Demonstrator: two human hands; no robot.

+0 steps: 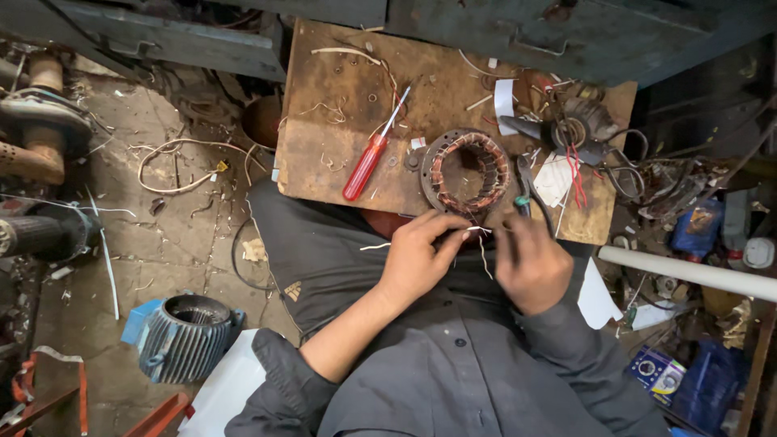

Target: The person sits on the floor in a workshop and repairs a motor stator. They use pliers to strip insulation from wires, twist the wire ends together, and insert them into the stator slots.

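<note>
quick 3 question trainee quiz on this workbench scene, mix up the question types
1. True or false: the red-handled screwdriver lies to the left of the motor stator on the wooden board.
2. What do the left hand and right hand hold between them? A) a thin white strip B) a hammer C) a paint brush
3. Fill in: the stator's windings are ____ coloured.

Key:
1. True
2. A, the thin white strip spans between the fingers just below the stator
3. Copper

Both hands (477,255) pinch thin strip (477,230) beside stator (467,171).
</note>
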